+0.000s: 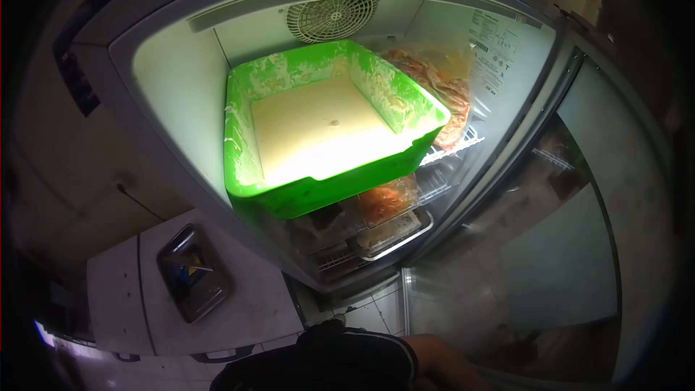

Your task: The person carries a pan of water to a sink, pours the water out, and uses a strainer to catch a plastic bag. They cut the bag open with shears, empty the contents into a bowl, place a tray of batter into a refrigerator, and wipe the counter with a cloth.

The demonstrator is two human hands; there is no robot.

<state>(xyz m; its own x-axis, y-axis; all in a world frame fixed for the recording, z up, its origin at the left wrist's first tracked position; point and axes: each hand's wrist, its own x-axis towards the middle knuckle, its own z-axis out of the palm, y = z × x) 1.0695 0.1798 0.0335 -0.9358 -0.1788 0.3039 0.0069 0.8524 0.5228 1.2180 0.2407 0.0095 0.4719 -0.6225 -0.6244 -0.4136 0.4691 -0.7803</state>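
Neither of my hands shows in the head view. A dark garment with a pale stripe (347, 358) and some bare skin beside it (441, 366) are at the bottom edge. In front of me a green plastic tub (362, 181) sits high inside an open glass-door fridge. Smooth cream-coloured batter or dough (318, 123) fills its lower part, and pale smears coat the inner walls. To the right of the tub is a clear bag of reddish meat (452, 112). Below it are a bag of orange food (384, 201) and a metal tray (402, 237).
The fridge's glass door (565, 246) stands open to the right. A round fan grille (333, 18) is at the back of the fridge. At left, a dark metal tray (192, 271) holding small items lies on a pale counter (253, 311). White floor tiles (369, 318) show below.
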